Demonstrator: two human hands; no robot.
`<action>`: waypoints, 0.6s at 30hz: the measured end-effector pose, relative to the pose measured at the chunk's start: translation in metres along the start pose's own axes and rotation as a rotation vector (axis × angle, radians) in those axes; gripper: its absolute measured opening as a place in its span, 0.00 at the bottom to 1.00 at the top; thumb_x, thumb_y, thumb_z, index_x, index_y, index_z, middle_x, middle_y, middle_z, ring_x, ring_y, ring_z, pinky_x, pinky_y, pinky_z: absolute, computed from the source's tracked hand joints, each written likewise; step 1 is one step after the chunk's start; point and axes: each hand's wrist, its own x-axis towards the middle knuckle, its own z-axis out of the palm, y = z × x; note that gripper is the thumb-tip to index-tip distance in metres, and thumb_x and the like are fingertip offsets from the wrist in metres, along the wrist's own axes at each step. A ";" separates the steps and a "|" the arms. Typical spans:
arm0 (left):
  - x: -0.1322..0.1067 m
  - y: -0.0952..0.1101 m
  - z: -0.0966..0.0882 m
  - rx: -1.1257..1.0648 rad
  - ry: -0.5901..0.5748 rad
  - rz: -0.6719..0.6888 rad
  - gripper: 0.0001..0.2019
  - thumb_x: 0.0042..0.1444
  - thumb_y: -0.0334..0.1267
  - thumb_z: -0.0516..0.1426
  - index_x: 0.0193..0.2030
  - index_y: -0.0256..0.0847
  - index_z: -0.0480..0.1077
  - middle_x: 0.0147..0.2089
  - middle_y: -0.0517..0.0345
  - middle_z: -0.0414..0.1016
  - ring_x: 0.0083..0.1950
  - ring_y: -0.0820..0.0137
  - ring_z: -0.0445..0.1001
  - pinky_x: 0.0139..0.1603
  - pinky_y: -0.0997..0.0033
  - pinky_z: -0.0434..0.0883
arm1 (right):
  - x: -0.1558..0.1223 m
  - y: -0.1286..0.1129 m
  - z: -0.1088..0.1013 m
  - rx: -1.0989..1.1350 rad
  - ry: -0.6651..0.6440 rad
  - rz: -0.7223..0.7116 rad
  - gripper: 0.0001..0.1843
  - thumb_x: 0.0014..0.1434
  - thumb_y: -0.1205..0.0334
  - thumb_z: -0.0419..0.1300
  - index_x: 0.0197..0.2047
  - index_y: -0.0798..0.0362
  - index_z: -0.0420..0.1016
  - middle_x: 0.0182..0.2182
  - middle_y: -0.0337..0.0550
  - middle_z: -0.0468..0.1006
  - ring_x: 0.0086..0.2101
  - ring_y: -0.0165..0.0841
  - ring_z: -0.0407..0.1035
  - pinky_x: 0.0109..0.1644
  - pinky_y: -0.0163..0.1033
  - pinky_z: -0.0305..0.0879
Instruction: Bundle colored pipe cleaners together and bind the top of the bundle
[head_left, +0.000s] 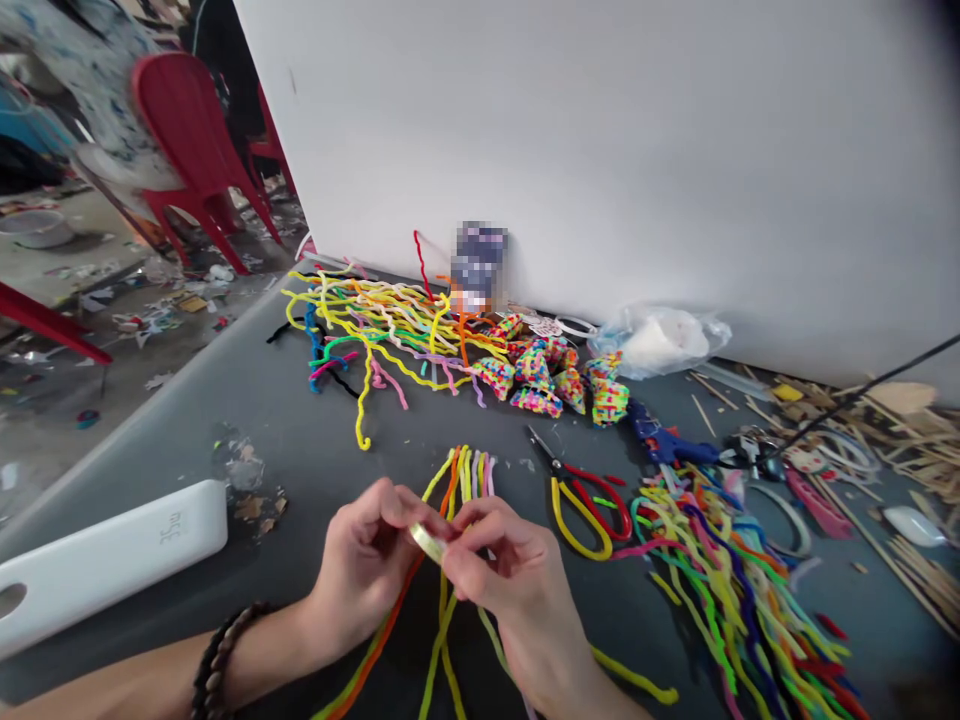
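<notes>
My left hand (367, 570) and my right hand (510, 580) meet above the dark grey table (225, 420). Both pinch a small pale yellow-green ring, perhaps a roll of tape (427, 542), held between the fingertips. Under the hands lies a bunch of pipe cleaners (461, 480) in yellow, orange, green and pink, running from the table's middle toward me. A beaded bracelet (221, 655) sits on my left wrist.
Scissors (585, 500) with red and yellow handles lie right of the hands. More pipe cleaners are heaped at the back (375, 320) and right (735, 570). Multicoloured woven pieces (547, 380), a blue glue gun (667, 440), a white case (112, 560), a plastic bag (660, 340) and wooden sticks (907, 570) surround them.
</notes>
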 end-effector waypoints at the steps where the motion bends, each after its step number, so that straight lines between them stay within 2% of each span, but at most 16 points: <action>1: -0.002 0.000 0.002 -0.004 -0.009 -0.020 0.13 0.66 0.35 0.62 0.32 0.42 0.63 0.35 0.54 0.78 0.35 0.70 0.77 0.37 0.73 0.73 | 0.000 0.000 -0.001 -0.007 0.005 0.013 0.10 0.52 0.56 0.76 0.26 0.50 0.84 0.39 0.41 0.78 0.24 0.23 0.67 0.22 0.29 0.61; 3: -0.002 0.000 0.004 -0.077 -0.007 -0.086 0.13 0.65 0.38 0.64 0.33 0.41 0.64 0.33 0.57 0.75 0.33 0.72 0.74 0.34 0.75 0.71 | 0.001 -0.002 -0.002 0.001 -0.020 0.034 0.11 0.56 0.52 0.74 0.31 0.50 0.86 0.42 0.43 0.80 0.19 0.18 0.60 0.18 0.29 0.56; 5: 0.002 -0.001 0.005 -0.191 0.021 -0.148 0.14 0.63 0.42 0.66 0.35 0.41 0.65 0.33 0.59 0.73 0.31 0.74 0.72 0.32 0.77 0.70 | 0.002 -0.004 -0.004 0.043 -0.080 0.019 0.12 0.62 0.49 0.69 0.41 0.47 0.88 0.46 0.46 0.80 0.22 0.20 0.64 0.21 0.30 0.62; 7: 0.006 -0.001 0.004 -0.275 0.042 -0.186 0.15 0.62 0.42 0.67 0.36 0.41 0.65 0.33 0.60 0.74 0.31 0.75 0.73 0.34 0.77 0.71 | 0.002 -0.007 -0.006 0.070 -0.152 -0.001 0.11 0.64 0.50 0.68 0.45 0.44 0.88 0.50 0.47 0.80 0.30 0.26 0.71 0.30 0.32 0.71; 9: 0.009 -0.002 0.003 -0.336 0.060 -0.234 0.16 0.60 0.40 0.69 0.37 0.41 0.64 0.34 0.60 0.75 0.32 0.75 0.74 0.35 0.77 0.72 | 0.003 -0.010 -0.007 0.060 -0.192 -0.001 0.08 0.61 0.54 0.71 0.44 0.42 0.89 0.52 0.46 0.79 0.34 0.28 0.73 0.36 0.34 0.74; 11: 0.011 -0.001 0.004 -0.400 0.070 -0.312 0.17 0.58 0.40 0.70 0.38 0.42 0.64 0.33 0.62 0.74 0.31 0.75 0.73 0.35 0.78 0.71 | 0.004 -0.012 -0.008 0.020 -0.191 0.009 0.07 0.58 0.57 0.73 0.42 0.41 0.89 0.50 0.45 0.79 0.35 0.28 0.74 0.37 0.34 0.74; 15: 0.011 0.002 0.008 -0.487 0.035 -0.434 0.20 0.56 0.39 0.71 0.36 0.42 0.61 0.30 0.66 0.71 0.28 0.78 0.69 0.32 0.80 0.68 | 0.005 -0.010 -0.007 -0.046 -0.128 0.020 0.06 0.57 0.56 0.74 0.39 0.41 0.90 0.43 0.43 0.78 0.31 0.26 0.70 0.30 0.30 0.68; 18: 0.010 0.004 0.009 -0.504 0.015 -0.429 0.21 0.56 0.38 0.71 0.35 0.42 0.60 0.30 0.66 0.72 0.29 0.78 0.69 0.33 0.80 0.69 | 0.004 -0.005 -0.004 -0.003 -0.092 0.029 0.03 0.55 0.56 0.75 0.35 0.43 0.89 0.41 0.42 0.78 0.28 0.25 0.69 0.27 0.31 0.67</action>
